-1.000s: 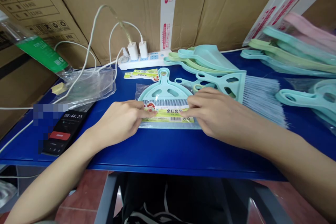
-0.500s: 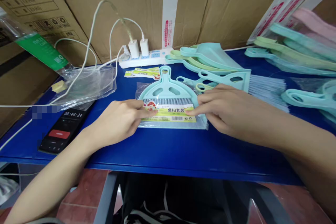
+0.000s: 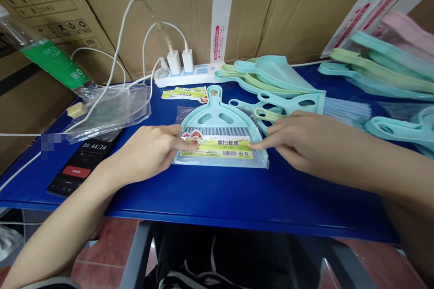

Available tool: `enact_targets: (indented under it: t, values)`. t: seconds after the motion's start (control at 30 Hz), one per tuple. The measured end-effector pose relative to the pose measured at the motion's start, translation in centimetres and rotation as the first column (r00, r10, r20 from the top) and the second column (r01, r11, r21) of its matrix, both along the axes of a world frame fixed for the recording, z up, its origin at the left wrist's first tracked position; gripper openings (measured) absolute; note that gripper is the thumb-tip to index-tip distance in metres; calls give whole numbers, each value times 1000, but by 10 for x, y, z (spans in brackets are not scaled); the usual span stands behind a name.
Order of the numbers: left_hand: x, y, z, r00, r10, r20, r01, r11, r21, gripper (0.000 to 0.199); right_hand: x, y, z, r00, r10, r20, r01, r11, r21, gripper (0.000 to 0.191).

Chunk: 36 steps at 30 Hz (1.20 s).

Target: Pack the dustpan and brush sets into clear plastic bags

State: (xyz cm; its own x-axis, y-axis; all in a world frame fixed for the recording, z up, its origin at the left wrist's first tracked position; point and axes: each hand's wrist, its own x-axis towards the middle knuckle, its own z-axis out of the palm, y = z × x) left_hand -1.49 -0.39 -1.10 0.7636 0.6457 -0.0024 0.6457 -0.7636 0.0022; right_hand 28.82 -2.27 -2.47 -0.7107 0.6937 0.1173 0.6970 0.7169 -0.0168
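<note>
A light blue dustpan (image 3: 214, 107) with a brush whose bristles (image 3: 220, 133) lie across it is inside a clear plastic bag. It lies flat on the blue table (image 3: 217, 194), handle pointing away from me. Across its lower part runs a yellow-green label card (image 3: 228, 143) with mushroom pictures and a barcode. My left hand (image 3: 147, 151) touches the label's left end with its index finger stretched out, the other fingers curled. At the right end, the index finger of my right hand (image 3: 305, 140) points onto the label's edge. Neither hand grips anything.
Behind lie stacked dustpans (image 3: 281, 72) and loose brushes (image 3: 291, 101); bagged sets (image 3: 383, 63) are at right. More label cards (image 3: 186, 93) lie by a power strip (image 3: 190, 76) with white cables. At left are a phone (image 3: 79, 162), plastic bags (image 3: 111, 108) and a bottle (image 3: 50, 61).
My left fingertip has slid slightly left along the label. My right hand has shifted right, its fingertip now at the label's right edge. The bagged dustpan has hardly moved.
</note>
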Motion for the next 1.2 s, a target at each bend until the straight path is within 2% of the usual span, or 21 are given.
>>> enact_targets:
  t: [0.13, 0.3, 0.43, 0.6, 0.73, 1.0, 1.2]
  values:
    - [-5, 1, 1, 999, 39, 0, -39, 999, -13, 54, 3, 1, 0, 999, -31, -42, 33, 998, 48, 48]
    - [-8, 1, 5, 998, 57, -32, -57, 998, -24, 54, 0, 1, -3, 998, 55, -39, -53, 996, 65, 46]
    - [-8, 1, 6, 996, 67, -52, -70, 996, -54, 54, -1, -1, 0, 998, 49, -27, -46, 994, 96, 46]
    - [-9, 1, 9, 990, 121, -79, -127, 989, -75, 55, 0, 1, 9, 999, 37, 4, -37, 998, 49, 48]
    - [-10, 0, 13, 980, 152, -125, -161, 984, -72, 55, 0, 1, 10, 999, 16, 31, -17, 1000, 26, 48]
    - [-11, -3, 11, 990, 84, -117, -88, 996, -34, 57, -9, -7, 5, 992, -65, 106, 68, 997, -21, 49]
    - [-11, -5, 12, 991, 99, -91, -100, 995, -8, 56, -3, -3, 4, 999, -36, 1, 36, 996, 76, 49]
